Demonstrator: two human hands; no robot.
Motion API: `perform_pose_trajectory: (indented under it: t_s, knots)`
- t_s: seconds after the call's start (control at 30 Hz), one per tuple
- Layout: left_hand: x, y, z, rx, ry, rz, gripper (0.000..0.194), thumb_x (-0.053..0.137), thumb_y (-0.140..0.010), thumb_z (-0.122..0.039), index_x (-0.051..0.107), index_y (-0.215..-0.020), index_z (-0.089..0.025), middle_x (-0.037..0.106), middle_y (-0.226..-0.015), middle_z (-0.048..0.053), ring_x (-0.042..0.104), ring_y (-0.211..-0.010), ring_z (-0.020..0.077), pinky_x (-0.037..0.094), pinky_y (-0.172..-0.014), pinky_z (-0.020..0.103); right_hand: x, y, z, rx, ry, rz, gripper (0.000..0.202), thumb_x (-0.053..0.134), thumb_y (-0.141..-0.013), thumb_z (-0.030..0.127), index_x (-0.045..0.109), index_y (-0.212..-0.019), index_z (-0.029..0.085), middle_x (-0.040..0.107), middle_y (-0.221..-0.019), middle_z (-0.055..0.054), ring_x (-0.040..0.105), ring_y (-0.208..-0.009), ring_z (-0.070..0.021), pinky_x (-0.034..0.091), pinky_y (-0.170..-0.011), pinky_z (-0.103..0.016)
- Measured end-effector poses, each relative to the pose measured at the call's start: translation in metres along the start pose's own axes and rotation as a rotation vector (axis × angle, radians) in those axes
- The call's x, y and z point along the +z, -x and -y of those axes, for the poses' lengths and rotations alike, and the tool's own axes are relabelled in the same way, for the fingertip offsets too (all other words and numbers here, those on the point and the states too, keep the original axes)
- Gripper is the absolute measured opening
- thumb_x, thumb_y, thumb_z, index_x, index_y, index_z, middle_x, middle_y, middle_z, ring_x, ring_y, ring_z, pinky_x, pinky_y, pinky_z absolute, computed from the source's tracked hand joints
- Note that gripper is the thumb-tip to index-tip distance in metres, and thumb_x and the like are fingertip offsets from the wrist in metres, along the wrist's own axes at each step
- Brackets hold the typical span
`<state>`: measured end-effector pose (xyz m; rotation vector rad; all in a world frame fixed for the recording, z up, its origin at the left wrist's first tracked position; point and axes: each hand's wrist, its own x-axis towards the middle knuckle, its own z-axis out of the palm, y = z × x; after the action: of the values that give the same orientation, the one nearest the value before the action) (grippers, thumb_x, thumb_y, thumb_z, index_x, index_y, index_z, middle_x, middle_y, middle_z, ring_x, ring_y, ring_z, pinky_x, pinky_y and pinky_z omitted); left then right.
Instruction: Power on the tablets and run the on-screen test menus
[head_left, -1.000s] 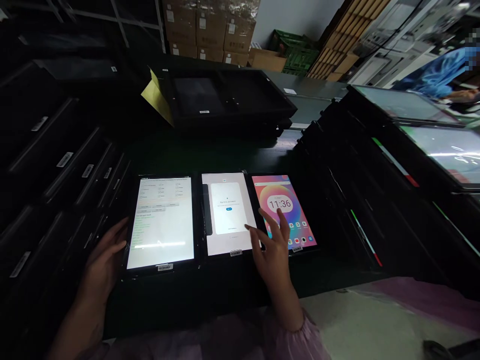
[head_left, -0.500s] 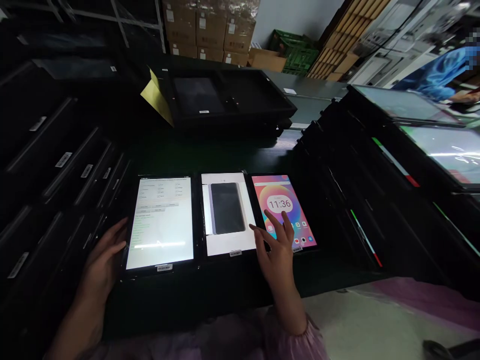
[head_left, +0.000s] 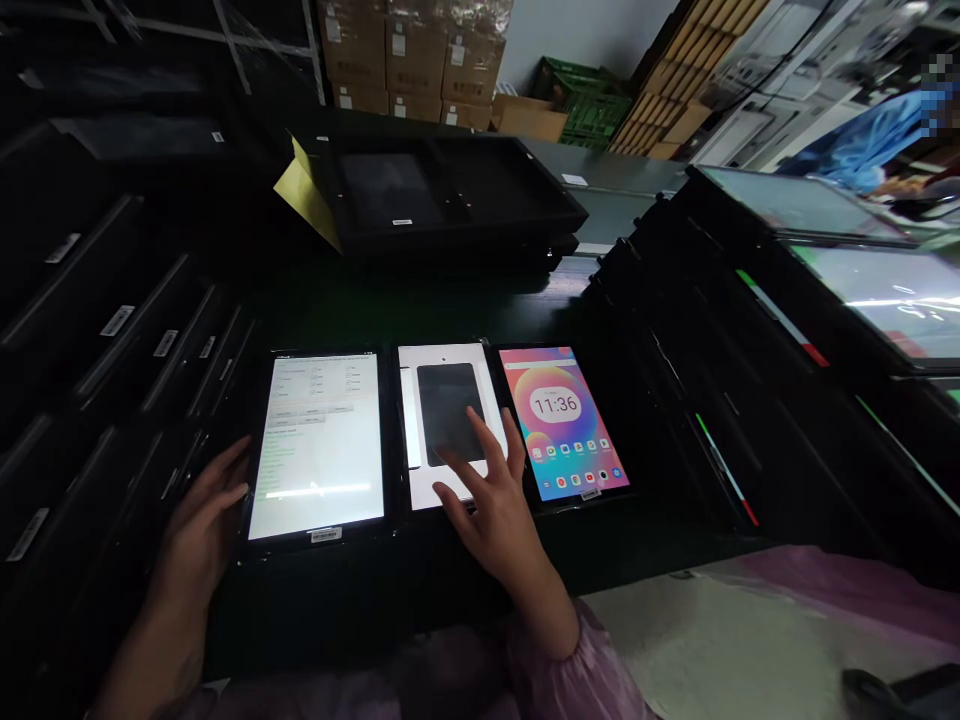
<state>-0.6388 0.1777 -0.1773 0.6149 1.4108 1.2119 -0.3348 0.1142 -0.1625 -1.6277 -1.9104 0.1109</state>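
Observation:
Three lit tablets lie side by side on the dark table. The left tablet (head_left: 319, 450) shows a white page with check boxes and green text. My left hand (head_left: 202, 520) rests at its left edge, thumb and fingers apart, the fingertips touching or almost touching the frame; some fingers are in shadow. On the middle tablet (head_left: 431, 488) is a white screen with a dark upright panel. My right hand (head_left: 491, 500) is over its lower right part, fingers spread and nothing in it; whether a fingertip touches the glass I cannot tell. The right tablet (head_left: 555, 405) shows a colourful home screen reading 11:36.
Dark trays with white labels (head_left: 116, 321) stack up on the left. More stacked trays (head_left: 675, 330) stand on the right, with tablets (head_left: 885, 295) on top. A black two-compartment tray (head_left: 495, 180) lies behind, beside a yellow paper (head_left: 306, 200). Cartons (head_left: 416, 60) and a green crate (head_left: 592, 100) stand beyond.
My right hand has moved left from the right tablet to over the middle one. The middle screen's dark panel now shows without its side edge. My left hand stays put.

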Motion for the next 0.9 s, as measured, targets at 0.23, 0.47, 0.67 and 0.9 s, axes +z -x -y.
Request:
perform_pose_trajectory:
  t_s: [0.23, 0.47, 0.67, 0.9]
  knots:
    - [-0.002, 0.0, 0.0, -0.01, -0.011, -0.002, 0.06, 0.085, -0.062, -0.026, 0.073, -0.121, -0.026, 0.07, -0.132, 0.002, 0.052, -0.137, 0.026, 0.047, -0.109, 0.025, 0.007, -0.005, 0.007, -0.074, -0.005, 0.067, 0.034, 0.057, -0.1, 0.037, 0.068, -0.128, 0.023, 0.035, -0.161, -0.011, 0.004, -0.156, -0.0419, 0.041, -0.113, -0.067]
    - [-0.004, -0.003, 0.002, 0.004, 0.01, 0.014, 0.06, 0.086, -0.058, -0.025, 0.074, -0.117, -0.025, 0.069, -0.133, 0.002, 0.053, -0.137, 0.0255, 0.052, -0.099, 0.019, -0.005, 0.006, -0.009, 0.018, -0.009, -0.044, 0.03, 0.056, -0.1, 0.031, 0.064, -0.129, 0.025, 0.038, -0.16, -0.009, 0.011, -0.155, -0.0386, 0.038, -0.113, -0.067]
    - [-0.001, -0.001, -0.004, -0.066, 0.01, -0.014, 0.06, 0.083, -0.064, -0.026, 0.072, -0.123, -0.025, 0.07, -0.132, 0.004, 0.052, -0.137, 0.0299, 0.055, -0.101, 0.028, -0.027, 0.04, -0.065, 0.139, 0.06, -0.328, 0.031, 0.05, -0.101, 0.027, 0.066, -0.128, 0.024, 0.059, -0.141, -0.012, 0.036, -0.148, -0.0347, 0.037, -0.113, -0.064]
    - [-0.002, -0.004, -0.003, -0.185, -0.072, -0.21, 0.058, 0.084, -0.057, -0.044, 0.076, -0.114, -0.036, 0.071, -0.129, -0.001, 0.048, -0.14, 0.0355, 0.043, -0.118, 0.041, -0.064, 0.076, -0.167, 0.842, -0.033, -0.411, 0.056, 0.044, -0.096, 0.058, 0.067, -0.133, 0.024, 0.063, -0.136, -0.015, 0.052, -0.134, -0.0418, 0.039, -0.108, -0.062]
